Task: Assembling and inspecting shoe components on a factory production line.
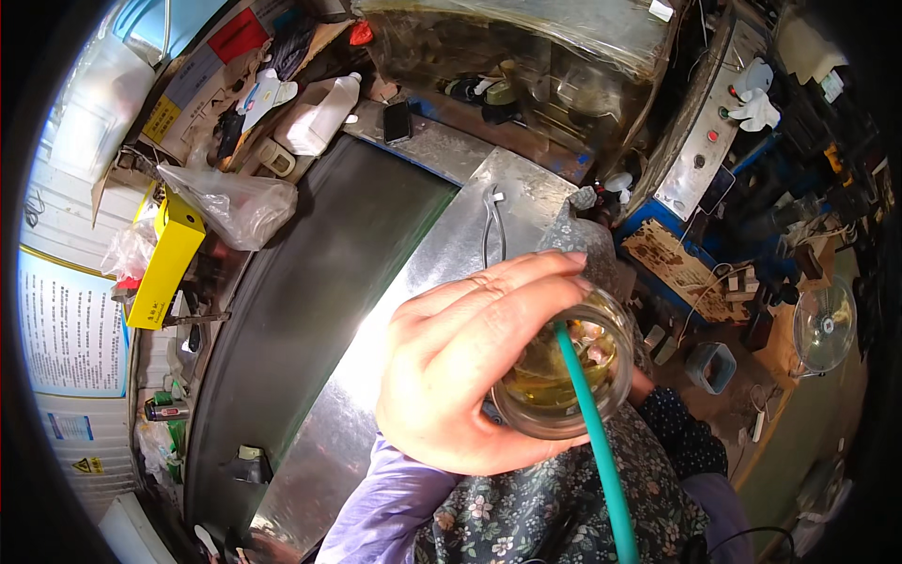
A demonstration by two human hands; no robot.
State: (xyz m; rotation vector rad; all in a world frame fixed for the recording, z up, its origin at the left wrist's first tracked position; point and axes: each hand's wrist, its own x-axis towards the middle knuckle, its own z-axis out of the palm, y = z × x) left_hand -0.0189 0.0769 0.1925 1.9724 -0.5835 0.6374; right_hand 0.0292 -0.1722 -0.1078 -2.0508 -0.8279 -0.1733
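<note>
My left hand (460, 367) is wrapped round a clear glass cup (615, 399), fingers on its far side and thumb on the near side. The cup is raised close to me, and I look down into its mouth. Yellowish liquid with pale pink-brown bits shows inside. A green straw (597, 442) stands in the cup and runs toward the lower edge of the picture. Behind the cup, only a sliver of my right hand (643, 386) shows past a dark dotted sleeve (684, 428); its fingers are hidden.
A dark conveyor belt (319, 273) curves along the left beside a shiny metal plate (423, 254). Pliers (492, 226) lie on the plate. Further off are a phone (396, 122), a white jug (319, 113) and a yellow box (167, 258). A control panel (705, 132) stands right.
</note>
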